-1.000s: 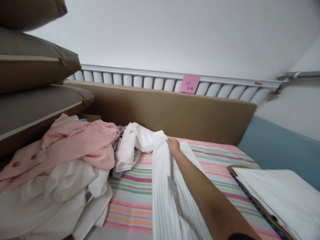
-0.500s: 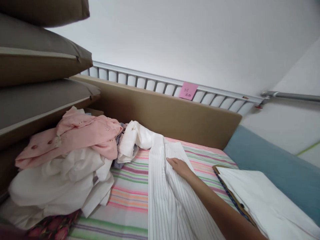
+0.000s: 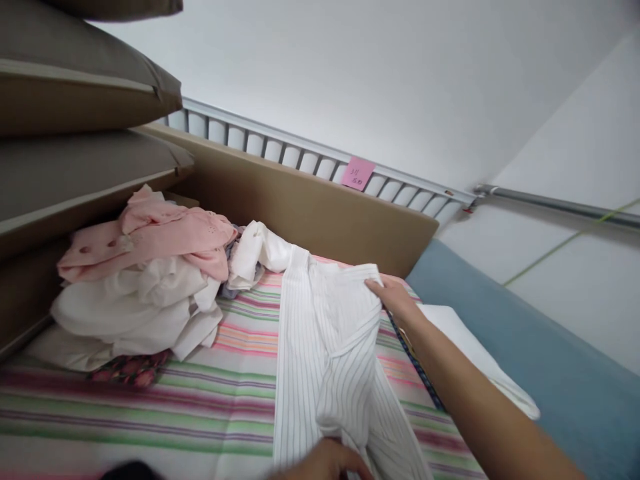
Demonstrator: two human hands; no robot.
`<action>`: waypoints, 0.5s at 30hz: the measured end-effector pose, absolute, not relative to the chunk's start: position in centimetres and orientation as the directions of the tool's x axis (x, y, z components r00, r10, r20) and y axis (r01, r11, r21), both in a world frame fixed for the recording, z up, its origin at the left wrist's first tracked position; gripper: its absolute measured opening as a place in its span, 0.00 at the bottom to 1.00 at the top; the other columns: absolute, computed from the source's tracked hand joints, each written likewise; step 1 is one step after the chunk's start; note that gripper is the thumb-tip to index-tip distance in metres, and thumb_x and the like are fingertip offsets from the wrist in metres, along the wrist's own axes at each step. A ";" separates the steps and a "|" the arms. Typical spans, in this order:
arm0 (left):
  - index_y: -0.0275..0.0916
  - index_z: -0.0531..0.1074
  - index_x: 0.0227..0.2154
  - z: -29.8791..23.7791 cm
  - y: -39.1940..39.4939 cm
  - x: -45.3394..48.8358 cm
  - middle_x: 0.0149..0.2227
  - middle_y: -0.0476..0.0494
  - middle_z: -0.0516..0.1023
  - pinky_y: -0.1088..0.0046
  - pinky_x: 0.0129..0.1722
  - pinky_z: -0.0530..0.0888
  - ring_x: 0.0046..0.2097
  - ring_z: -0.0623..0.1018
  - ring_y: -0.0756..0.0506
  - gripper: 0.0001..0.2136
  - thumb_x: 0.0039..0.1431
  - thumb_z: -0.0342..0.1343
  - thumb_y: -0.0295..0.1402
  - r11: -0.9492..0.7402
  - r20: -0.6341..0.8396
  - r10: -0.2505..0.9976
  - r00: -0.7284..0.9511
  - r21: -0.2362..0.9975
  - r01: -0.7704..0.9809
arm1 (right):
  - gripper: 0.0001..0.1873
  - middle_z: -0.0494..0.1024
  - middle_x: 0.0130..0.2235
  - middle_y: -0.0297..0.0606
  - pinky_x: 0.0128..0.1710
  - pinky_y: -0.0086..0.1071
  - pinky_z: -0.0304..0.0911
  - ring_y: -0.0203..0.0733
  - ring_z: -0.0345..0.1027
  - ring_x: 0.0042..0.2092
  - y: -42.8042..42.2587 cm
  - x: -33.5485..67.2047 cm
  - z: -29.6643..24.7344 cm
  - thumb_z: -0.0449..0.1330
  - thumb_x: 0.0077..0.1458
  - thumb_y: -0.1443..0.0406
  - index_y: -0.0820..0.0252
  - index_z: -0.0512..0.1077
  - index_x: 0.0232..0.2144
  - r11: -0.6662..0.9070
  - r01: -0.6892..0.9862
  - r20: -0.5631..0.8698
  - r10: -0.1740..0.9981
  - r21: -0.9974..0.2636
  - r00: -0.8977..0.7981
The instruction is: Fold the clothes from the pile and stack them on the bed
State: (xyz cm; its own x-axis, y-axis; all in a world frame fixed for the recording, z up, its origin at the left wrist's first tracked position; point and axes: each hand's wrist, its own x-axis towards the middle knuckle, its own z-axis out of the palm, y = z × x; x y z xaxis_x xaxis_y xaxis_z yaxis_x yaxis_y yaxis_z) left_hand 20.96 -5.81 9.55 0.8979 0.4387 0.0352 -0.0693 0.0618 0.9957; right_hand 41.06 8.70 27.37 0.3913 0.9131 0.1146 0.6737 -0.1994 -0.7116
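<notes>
A white garment with thin dark stripes lies lengthwise on a striped bed sheet. My right hand reaches across and grips the garment's far right edge, fingers closed on the cloth. My left hand shows only at the bottom edge, resting on the garment's near end; its fingers are mostly out of view.
A heap of clothes, pink over white, sits at the left below stacked brown cushions. A brown headboard and white rail with a pink note run behind. Folded white cloth lies right, beside a blue mat.
My right hand moved from the middle of the striped garment to its right edge and took hold there. My left hand came into view at the bottom. The camera swung left and down.
</notes>
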 end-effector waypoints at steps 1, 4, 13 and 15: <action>0.39 0.79 0.34 9.8 -5.8 21.0 0.25 0.51 0.74 0.79 0.30 0.67 0.29 0.71 0.53 0.08 0.51 0.58 0.31 0.048 0.037 0.460 0.887 0.997 -0.067 | 0.11 0.76 0.27 0.36 0.31 0.31 0.65 0.41 0.71 0.31 8.0 42.1 28.2 0.53 0.52 0.60 0.61 0.71 0.32 -0.193 0.619 0.126 0.892 -0.762 0.434; 0.40 0.79 0.33 11.3 -6.1 20.6 0.21 0.53 0.70 0.81 0.25 0.62 0.25 0.65 0.55 0.10 0.48 0.56 0.26 0.049 -0.023 0.537 0.844 0.999 -0.004 | 0.09 0.75 0.25 0.35 0.29 0.31 0.66 0.37 0.70 0.27 6.4 44.1 30.0 0.53 0.53 0.62 0.62 0.69 0.33 -0.162 0.473 0.150 0.818 -0.866 0.555; 0.37 0.78 0.33 15.6 -5.4 17.9 0.31 0.48 0.76 0.77 0.33 0.68 0.32 0.73 0.51 0.09 0.49 0.56 0.27 0.100 0.030 0.549 0.835 0.990 -0.101 | 0.08 0.74 0.29 0.34 0.26 0.27 0.64 0.32 0.65 0.26 3.7 46.9 35.9 0.58 0.49 0.64 0.63 0.70 0.33 0.036 0.333 0.274 0.656 -0.942 0.704; 0.38 0.78 0.36 15.3 -5.6 17.8 0.32 0.48 0.76 0.77 0.34 0.69 0.32 0.74 0.52 0.10 0.48 0.58 0.28 0.189 0.006 0.441 0.897 0.977 -0.099 | 0.09 0.75 0.31 0.35 0.27 0.27 0.63 0.31 0.66 0.28 2.5 47.6 35.8 0.58 0.49 0.64 0.62 0.70 0.34 0.034 0.337 0.279 0.641 -0.941 0.715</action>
